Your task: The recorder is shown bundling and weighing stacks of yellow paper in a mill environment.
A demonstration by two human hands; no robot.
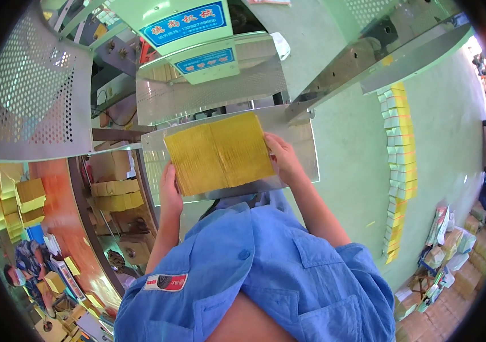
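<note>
Here both hands, left hand [170, 191] at eight o'clock and right hand [282, 158] at three, clasp the yellow paper stack [218, 153] on the metal bench [297, 134], squared but not released.

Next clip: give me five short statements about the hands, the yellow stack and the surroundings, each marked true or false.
1. Both hands grip the yellow paper stack. True: the left hand is on its left edge and the right hand on its right edge.
2. The stack lies on a wooden crate. False: it rests on a shiny metal plate.
3. The person wears a red shirt. False: the shirt is blue.
4. A long column of paper bundles lies on the green floor at right. True.
5. The right hand holds scissors. False: it holds only the stack.
</note>
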